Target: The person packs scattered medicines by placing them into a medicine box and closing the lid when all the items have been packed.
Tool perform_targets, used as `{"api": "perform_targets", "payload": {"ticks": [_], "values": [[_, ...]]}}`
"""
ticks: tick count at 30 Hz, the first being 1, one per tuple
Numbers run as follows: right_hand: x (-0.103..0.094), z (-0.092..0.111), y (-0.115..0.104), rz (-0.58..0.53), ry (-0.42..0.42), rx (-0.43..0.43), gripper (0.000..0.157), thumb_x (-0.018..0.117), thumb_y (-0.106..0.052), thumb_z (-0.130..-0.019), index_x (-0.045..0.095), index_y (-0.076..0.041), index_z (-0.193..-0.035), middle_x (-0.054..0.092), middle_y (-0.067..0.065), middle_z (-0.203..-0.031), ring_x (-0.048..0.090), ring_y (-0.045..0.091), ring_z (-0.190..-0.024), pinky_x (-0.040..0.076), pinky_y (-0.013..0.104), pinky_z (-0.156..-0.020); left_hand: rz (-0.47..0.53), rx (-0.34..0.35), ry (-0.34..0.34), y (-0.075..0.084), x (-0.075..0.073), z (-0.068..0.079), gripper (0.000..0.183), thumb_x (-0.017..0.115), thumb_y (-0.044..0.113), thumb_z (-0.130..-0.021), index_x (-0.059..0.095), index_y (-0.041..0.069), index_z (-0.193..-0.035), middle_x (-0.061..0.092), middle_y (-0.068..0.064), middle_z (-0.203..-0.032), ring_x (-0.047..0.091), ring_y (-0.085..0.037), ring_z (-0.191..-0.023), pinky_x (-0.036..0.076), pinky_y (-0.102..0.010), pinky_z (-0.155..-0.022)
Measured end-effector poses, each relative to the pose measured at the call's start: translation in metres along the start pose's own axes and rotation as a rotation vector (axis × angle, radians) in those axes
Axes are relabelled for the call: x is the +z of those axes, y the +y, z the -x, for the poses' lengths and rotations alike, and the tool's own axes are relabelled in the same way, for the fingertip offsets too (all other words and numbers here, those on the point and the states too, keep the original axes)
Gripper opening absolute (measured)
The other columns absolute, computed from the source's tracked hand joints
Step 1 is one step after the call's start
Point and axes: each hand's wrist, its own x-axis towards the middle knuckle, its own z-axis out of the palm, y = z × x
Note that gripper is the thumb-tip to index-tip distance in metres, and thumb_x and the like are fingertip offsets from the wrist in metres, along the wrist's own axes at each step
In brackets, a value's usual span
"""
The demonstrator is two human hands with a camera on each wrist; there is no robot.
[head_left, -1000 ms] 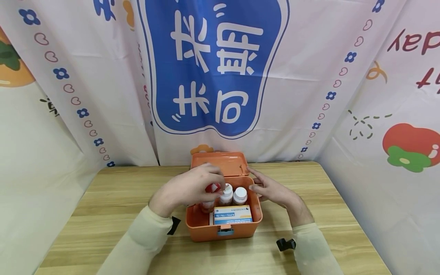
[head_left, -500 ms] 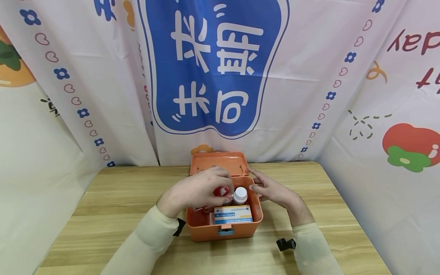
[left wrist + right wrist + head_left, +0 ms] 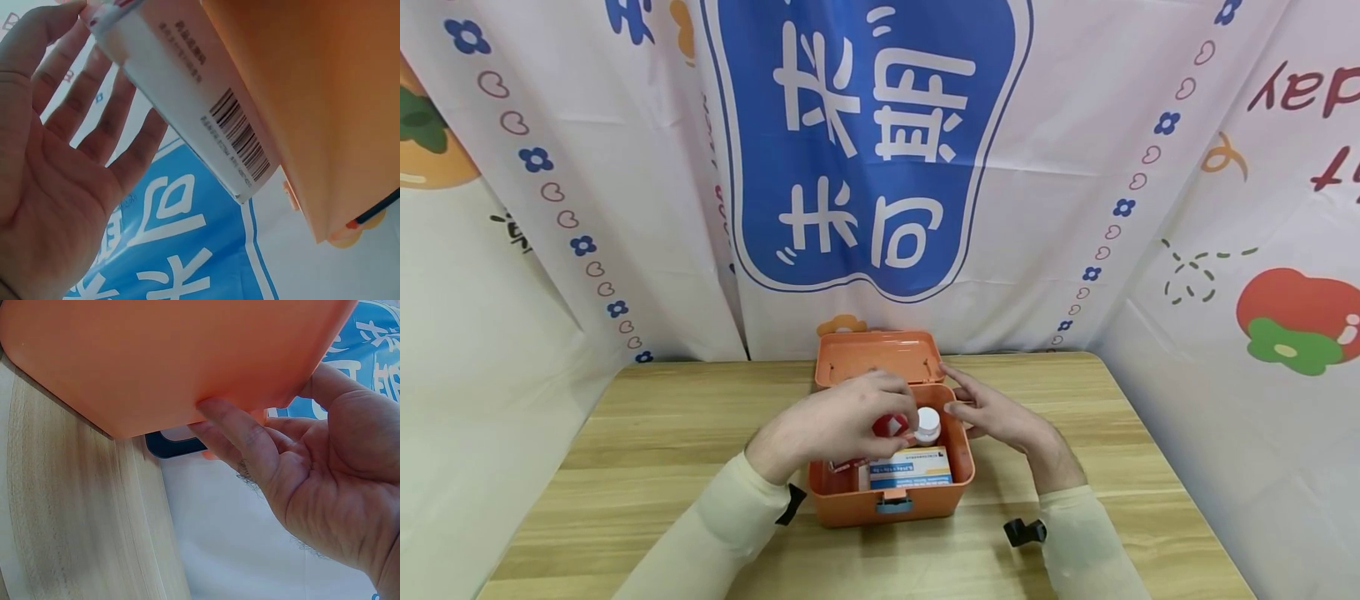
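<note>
An orange plastic storage box (image 3: 891, 505) with its lid (image 3: 877, 354) tipped back stands on the table. My left hand (image 3: 850, 412) reaches into it and pinches a red-and-white item (image 3: 889, 426), mostly hidden by the hand. In the left wrist view, a white carton (image 3: 206, 94) with a barcode reaches up to the thumb and fingertips of my left hand (image 3: 69, 137). My right hand (image 3: 1000, 417) holds the storage box's right side, thumb over the rim and fingers against the outer wall. A white-capped bottle (image 3: 928, 425) and a blue-and-white medicine carton (image 3: 910, 468) stand inside.
The wooden table (image 3: 662, 467) carries the storage box near its back edge. A white printed curtain (image 3: 1037, 208) hangs right behind the lid. Black straps (image 3: 1024, 532) sit at both wrists.
My left hand has moved right inside the storage box with the red-and-white item and now covers the middle white bottle. My right hand stays in place.
</note>
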Motion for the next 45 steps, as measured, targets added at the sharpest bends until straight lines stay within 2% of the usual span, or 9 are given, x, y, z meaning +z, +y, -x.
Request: {"api": "perform_targets", "payload": {"ticks": [7,16,20,24,30,41,45], "values": [[0.0,-0.001,0.0,0.0,0.005,0.009,0.072,0.05,-0.025,-0.113,0.008,-0.029,-0.171,0.05,0.026,-0.156,0.069,0.035,-0.126,0.064,0.047,-0.095,0.021,-0.007,0.032,0.008,0.003,0.001,0.016,0.075,0.037,-0.098,0.072,0.031,-0.112,0.067,0.014,-0.12,0.056,-0.008,-0.114,0.057,-0.028,-0.102],[0.0,-0.001,0.002,-0.003,-0.003,-0.008,0.07,0.048,-0.024,-0.114,0.007,-0.028,-0.171,0.049,0.027,-0.158,0.066,0.041,-0.13,0.064,0.048,-0.096,0.001,0.11,0.096,0.013,0.016,-0.004,0.014,0.075,0.035,-0.099,0.072,0.027,-0.11,0.066,0.013,-0.114,0.057,-0.007,-0.111,0.054,-0.026,-0.102],[-0.001,-0.002,0.003,-0.009,-0.007,-0.008,0.07,0.047,-0.025,-0.114,0.007,-0.029,-0.171,0.049,0.026,-0.158,0.068,0.038,-0.128,0.064,0.048,-0.096,-0.017,0.13,0.115,0.015,0.022,-0.007,0.012,0.073,0.036,-0.1,0.071,0.027,-0.108,0.064,0.013,-0.112,0.057,-0.006,-0.11,0.054,-0.023,-0.101],[-0.001,-0.001,0.002,-0.011,-0.01,-0.012,0.07,0.047,-0.025,-0.114,0.007,-0.029,-0.171,0.05,0.026,-0.156,0.071,0.032,-0.123,0.064,0.048,-0.095,-0.038,0.13,0.111,0.019,0.025,-0.01,0.013,0.072,0.037,-0.1,0.072,0.027,-0.109,0.065,0.011,-0.113,0.057,-0.007,-0.111,0.055,-0.022,-0.101],[-0.001,-0.001,0.002,-0.014,-0.009,-0.015,0.071,0.048,-0.026,-0.113,0.008,-0.029,-0.171,0.051,0.025,-0.155,0.071,0.03,-0.122,0.064,0.048,-0.096,-0.058,0.118,0.105,0.024,0.031,-0.014,0.018,0.071,0.04,-0.101,0.074,0.027,-0.112,0.066,0.01,-0.11,0.056,-0.007,-0.109,0.054,-0.021,-0.098],[0.0,-0.001,0.001,-0.02,-0.001,-0.009,0.07,0.047,-0.023,-0.114,0.008,-0.029,-0.171,0.054,0.024,-0.153,0.07,0.025,-0.118,0.065,0.045,-0.092,-0.043,0.162,0.086,0.028,0.042,-0.022,0.015,0.07,0.038,-0.102,0.072,0.026,-0.111,0.066,0.011,-0.113,0.058,-0.008,-0.111,0.053,-0.022,-0.101],[0.0,-0.001,0.001,-0.016,0.0,-0.004,0.071,0.048,-0.022,-0.113,0.008,-0.03,-0.171,0.054,0.023,-0.154,0.07,0.025,-0.119,0.065,0.045,-0.091,-0.059,0.155,0.087,0.028,0.043,-0.023,0.017,0.071,0.037,-0.102,0.072,0.026,-0.114,0.067,0.01,-0.117,0.059,-0.01,-0.115,0.053,-0.024,-0.106]]}}
